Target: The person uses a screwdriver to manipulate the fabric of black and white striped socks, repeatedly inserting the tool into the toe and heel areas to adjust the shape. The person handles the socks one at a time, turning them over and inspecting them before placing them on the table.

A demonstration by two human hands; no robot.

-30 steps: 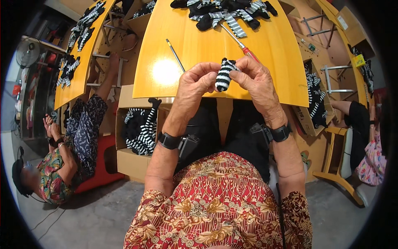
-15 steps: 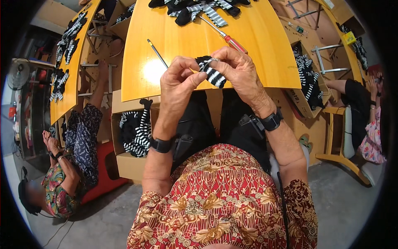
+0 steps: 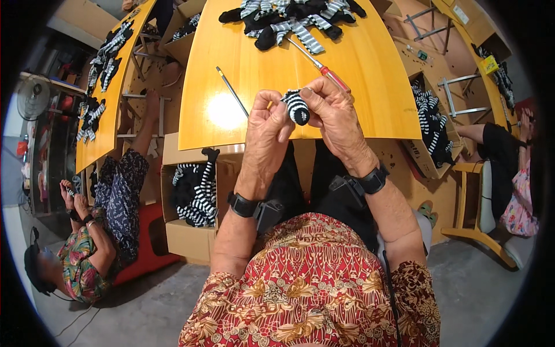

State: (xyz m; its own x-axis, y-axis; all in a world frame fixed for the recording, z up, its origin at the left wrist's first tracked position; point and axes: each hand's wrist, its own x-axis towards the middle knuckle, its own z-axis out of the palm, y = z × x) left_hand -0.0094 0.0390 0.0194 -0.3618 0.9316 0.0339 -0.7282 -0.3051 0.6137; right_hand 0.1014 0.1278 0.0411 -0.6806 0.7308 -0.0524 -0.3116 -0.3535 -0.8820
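Above the table's near edge, my left hand (image 3: 268, 126) and my right hand (image 3: 336, 115) pinch a small black-and-white striped knitted piece (image 3: 296, 106) between them. Its rounded black end points down toward me, and a pale spot shows on it. The left fingers grip its left side, while my right thumb presses on its upper right. Just beyond my right hand lies a screwdriver (image 3: 329, 74) with a red handle and a long metal shaft. A thin dark rod with a yellow band (image 3: 231, 89) rests on the table past my left hand.
A pile of striped knitted pieces (image 3: 295, 26) covers the yellow table's (image 3: 202, 118) far end. Open cartons of striped knits stand at lower left (image 3: 191, 240) and right (image 3: 425, 153). People sit at side tables, left (image 3: 87, 254) and right (image 3: 514, 191).
The knitted piece has been turned so its black rounded end faces down toward me. My left hand has shifted right, and both hands sit slightly lower in view.
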